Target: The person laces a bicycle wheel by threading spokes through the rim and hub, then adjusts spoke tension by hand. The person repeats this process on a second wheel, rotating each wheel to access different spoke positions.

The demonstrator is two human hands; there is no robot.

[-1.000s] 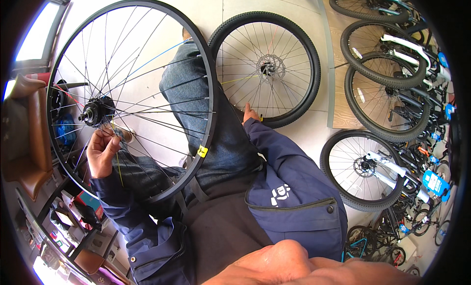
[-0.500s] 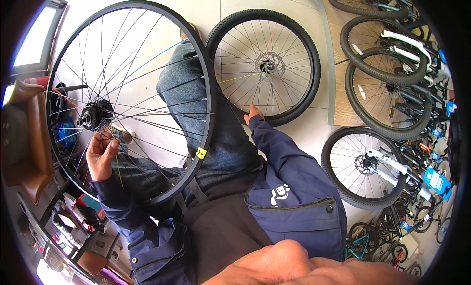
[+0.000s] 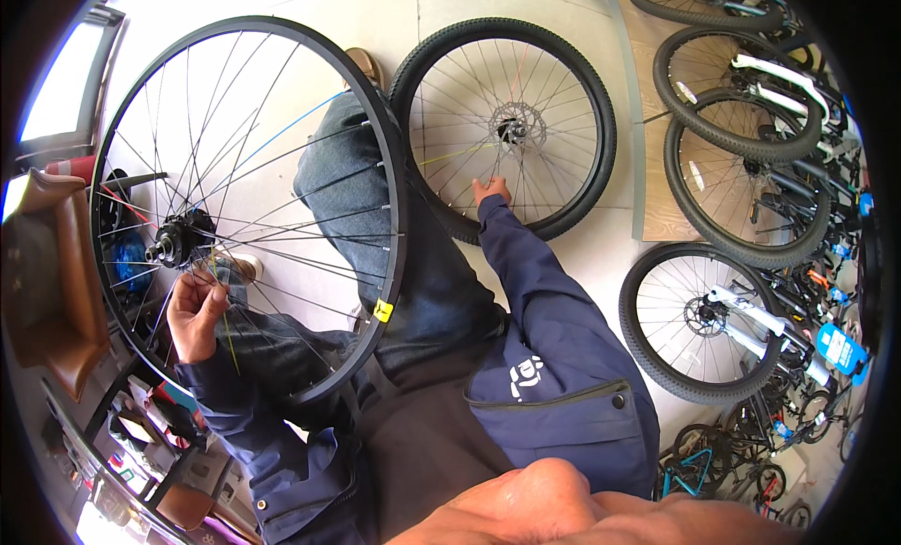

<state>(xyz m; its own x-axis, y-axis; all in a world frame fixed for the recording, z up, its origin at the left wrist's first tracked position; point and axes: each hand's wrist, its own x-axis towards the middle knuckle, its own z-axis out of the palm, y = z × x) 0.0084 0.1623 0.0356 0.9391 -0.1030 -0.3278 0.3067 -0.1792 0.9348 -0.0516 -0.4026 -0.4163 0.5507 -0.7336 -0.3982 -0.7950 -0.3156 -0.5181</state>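
A bare wheel rim laced with spokes [image 3: 402,235] stands tilted before me on the left. Its black hub [image 3: 186,235] is close to my left hand [image 3: 194,312], whose thumb and fingers pinch a yellow spoke [image 3: 231,343]. One blue spoke [image 3: 293,129] and one red spoke [image 3: 131,205] stand out among the black ones. Beyond my leg, a second wheel with a knobbly tyre [image 3: 601,174] and a disc rotor [image 3: 534,123] lies on the floor. My right hand [image 3: 491,189] reaches over its tyre, fingers curled at the spokes; the exact grip is small and partly hidden.
Several bicycles with wheels, including a front wheel [image 3: 631,315], crowd the right side beside a wooden platform [image 3: 657,203]. A brown leather chair [image 3: 56,292] and cluttered shelves [image 3: 141,432] stand at left. My jeans-clad leg [image 3: 343,184] is between the two wheels.
My right hand has moved from the tyre's near edge inward to the spokes, and its fingers have curled. The left hand and its wheel have shifted slightly downward, the yellow spoke still pinched.
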